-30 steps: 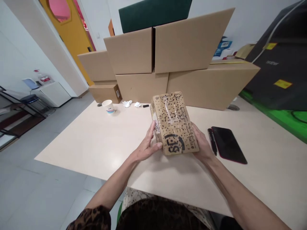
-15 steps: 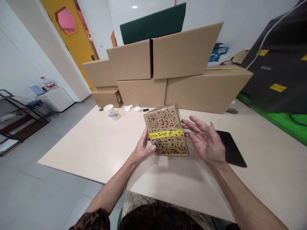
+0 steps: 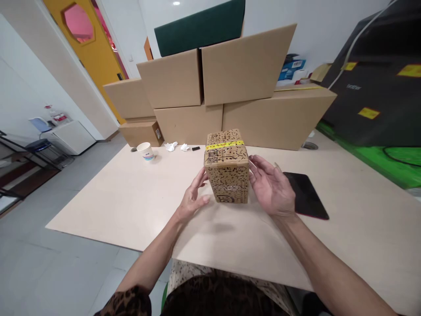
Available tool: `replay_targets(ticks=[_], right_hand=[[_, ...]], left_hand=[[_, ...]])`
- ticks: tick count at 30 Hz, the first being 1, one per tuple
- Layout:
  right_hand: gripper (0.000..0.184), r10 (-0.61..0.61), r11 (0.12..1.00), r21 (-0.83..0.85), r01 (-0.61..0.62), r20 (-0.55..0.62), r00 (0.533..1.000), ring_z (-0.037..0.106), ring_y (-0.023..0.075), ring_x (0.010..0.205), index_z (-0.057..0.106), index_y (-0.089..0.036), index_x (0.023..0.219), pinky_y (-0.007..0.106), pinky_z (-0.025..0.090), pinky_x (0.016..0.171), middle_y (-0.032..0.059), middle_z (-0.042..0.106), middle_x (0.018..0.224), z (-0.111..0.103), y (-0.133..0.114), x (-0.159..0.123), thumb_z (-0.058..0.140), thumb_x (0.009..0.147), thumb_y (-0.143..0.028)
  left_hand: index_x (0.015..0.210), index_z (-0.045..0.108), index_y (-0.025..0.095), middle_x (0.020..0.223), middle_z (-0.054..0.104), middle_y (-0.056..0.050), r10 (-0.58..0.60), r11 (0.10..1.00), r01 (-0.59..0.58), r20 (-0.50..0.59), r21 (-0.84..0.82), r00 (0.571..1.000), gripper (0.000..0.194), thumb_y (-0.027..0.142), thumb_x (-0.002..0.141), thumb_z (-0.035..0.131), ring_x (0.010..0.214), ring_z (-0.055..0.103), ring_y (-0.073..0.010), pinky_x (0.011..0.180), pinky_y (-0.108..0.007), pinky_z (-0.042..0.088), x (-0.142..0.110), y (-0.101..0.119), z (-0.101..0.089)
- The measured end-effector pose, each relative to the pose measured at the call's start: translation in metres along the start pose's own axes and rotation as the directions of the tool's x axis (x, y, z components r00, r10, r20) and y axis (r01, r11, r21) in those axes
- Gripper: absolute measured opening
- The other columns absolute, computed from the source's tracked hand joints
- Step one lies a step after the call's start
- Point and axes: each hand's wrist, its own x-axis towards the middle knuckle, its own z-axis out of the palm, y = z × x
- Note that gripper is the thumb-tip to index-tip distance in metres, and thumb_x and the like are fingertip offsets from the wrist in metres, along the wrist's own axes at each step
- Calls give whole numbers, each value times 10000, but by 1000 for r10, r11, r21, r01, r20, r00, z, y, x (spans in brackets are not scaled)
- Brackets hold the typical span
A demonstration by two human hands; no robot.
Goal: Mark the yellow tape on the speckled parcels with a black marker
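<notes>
A small brown cardboard box (image 3: 228, 182) covered in black specks stands upright in front of me, with yellow tape (image 3: 225, 145) across its top and "SF EXPRESS" printed on the side facing me. A shadow lies on the table below it, and it looks slightly raised. My left hand (image 3: 192, 197) supports its left side with the fingers, the thumb standing off the front. On the other side, my right hand (image 3: 272, 186) has its fingertips against the right face, palm turned up and inward. Some fingertips are hidden behind the box.
Large cardboard boxes (image 3: 246, 63) are stacked along the table's back, a dark green box (image 3: 200, 28) on top. A paper cup (image 3: 145, 151), crumpled tissues (image 3: 171, 146) and a small black piece (image 3: 196, 149) lie before them. A black tablet-like slab (image 3: 305, 195) lies right, on the table (image 3: 115, 197).
The box has tipped upright, showing its top and printed side. My right fingers have come against its right side, and my left thumb has left the front. The view has shifted slightly.
</notes>
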Motion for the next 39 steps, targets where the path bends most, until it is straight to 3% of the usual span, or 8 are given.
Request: replay_targets(ticks=[2, 8, 13, 16, 21, 27, 34, 39], right_hand=[[389, -22, 1000, -12, 22, -3, 1000, 551, 267, 1368, 751, -315, 1133, 481, 441, 1171, 35, 672, 1376, -1, 4, 1, 550, 915, -567], [303, -91, 989, -121, 89, -5, 996, 630, 259, 1250, 754, -341, 1077, 473, 501, 1071, 11, 734, 1256, -16, 17, 8, 565, 924, -522], [284, -53, 992, -121, 43, -81, 995, 652, 239, 1198, 754, -322, 1028, 412, 528, 980, -6, 757, 1197, -19, 27, 11, 600, 906, -527], [343, 5, 981, -196, -10, -26, 1000, 625, 242, 1251, 727, -315, 1129, 410, 528, 979, -4, 721, 1303, -11, 30, 6, 603, 906, -543], [458, 99, 978, -192, -77, 107, 989, 611, 242, 1289, 680, -345, 1247, 432, 528, 991, 16, 682, 1382, -5, 25, -2, 533, 922, -631], [424, -10, 978, -204, 46, 174, 985, 592, 258, 1323, 667, -350, 1281, 456, 511, 1004, 53, 677, 1390, -1, 12, -10, 522, 945, -565], [344, -91, 974, -205, 95, 26, 995, 615, 276, 1292, 753, -307, 1143, 492, 488, 1076, 66, 695, 1352, 0, 11, -5, 577, 938, -521], [326, -91, 980, -178, 90, 1, 996, 578, 272, 1350, 776, -297, 1095, 495, 396, 1203, 43, 702, 1346, -1, 10, -2, 640, 908, -527]], left_hand=[[1600, 312, 354, 1681, 333, -79, -16, 997, 13, 40, 76, 999, 870, 544, 853, 715, 1547, 270, -363, 1209, -504, 249, 0, 2, 2], [1594, 292, 420, 1723, 214, -43, 2, 979, -37, 170, 203, 985, 863, 483, 855, 732, 1566, 217, -379, 1203, -570, 297, 0, 5, 7], [1602, 276, 404, 1692, 289, -84, -5, 980, -17, 113, 199, 994, 857, 480, 871, 716, 1527, 304, -378, 1176, -584, 335, 0, 4, 11], [1597, 316, 353, 1695, 274, -109, -84, 971, 69, 54, 229, 995, 859, 481, 856, 733, 1529, 290, -390, 1179, -585, 328, 2, 3, 15], [1607, 275, 290, 1659, 341, -133, -101, 989, 103, -23, 106, 995, 940, 501, 827, 756, 1483, 372, -387, 1163, -545, 354, 4, 5, 16], [1508, 453, 205, 1476, 571, -143, -85, 995, 72, -175, -76, 981, 817, 483, 812, 780, 1338, 545, -336, 1134, -473, 422, 7, 17, 15], [1568, 381, 245, 1448, 615, -146, -170, 961, 127, -164, -245, 972, 930, 474, 781, 819, 1338, 573, -324, 1135, -512, 428, 7, 9, 14], [1491, 522, 241, 1554, 520, -145, -144, 960, 116, -94, -254, 985, 772, 436, 802, 809, 1406, 508, -351, 1128, -513, 440, 6, 4, 15]])
